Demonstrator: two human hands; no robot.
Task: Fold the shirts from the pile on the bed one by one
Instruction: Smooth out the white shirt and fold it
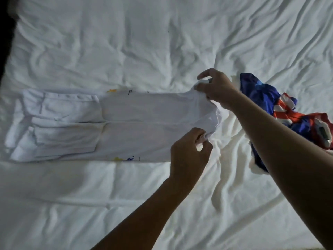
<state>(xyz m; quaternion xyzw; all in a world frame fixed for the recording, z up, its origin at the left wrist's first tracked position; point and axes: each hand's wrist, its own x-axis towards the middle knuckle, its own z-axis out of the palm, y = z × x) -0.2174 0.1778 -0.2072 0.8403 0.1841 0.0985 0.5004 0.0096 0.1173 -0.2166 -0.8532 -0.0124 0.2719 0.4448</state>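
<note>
Bed [126,42]: wrinkled white sheet fills the view. White shirt [137,123] lies flat across the middle, long axis left-right, both sides folded in to meet along a centre seam, sleeves folded back at the left end. Small yellow and blue print marks show at its far and near edges. Blue-red shirt [261,94] lies crumpled at right, just beside the white shirt's right end, partly under the right forearm. Left hand [189,156] pinches the near right corner of the white shirt. Right hand [219,89] grips the far right corner, fingers curled, that end lifted off the bed.
</note>
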